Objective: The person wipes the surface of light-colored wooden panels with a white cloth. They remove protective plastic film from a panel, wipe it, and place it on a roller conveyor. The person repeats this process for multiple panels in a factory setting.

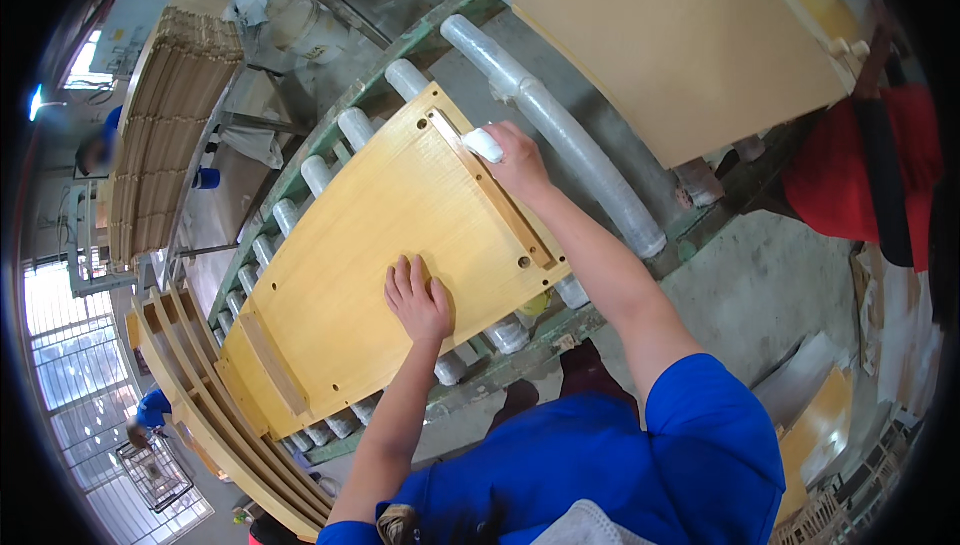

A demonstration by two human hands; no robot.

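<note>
A large yellow varnished wooden panel [345,255] lies slantwise before me, with small dark holes near its edges. My left hand [418,300] rests flat on its surface, fingers spread. At the panel's far right end, my right hand [520,160] grips a small white wad [483,145], perhaps cloth or paper. It is beside a raised wooden strip [490,190] fixed along that end; whether the wad touches the wood I cannot tell. Another wooden strip [273,362] crosses the panel's left part.
Plastic-wrapped rollers [560,130] in a green frame carry the panel. Brown sheet board [680,45] covers the upper right, near a person's red clothing [855,180]. Stacked cardboard [170,135] stands at the far left, above curved wooden frames [200,375]. A person in blue [154,409] is farther left.
</note>
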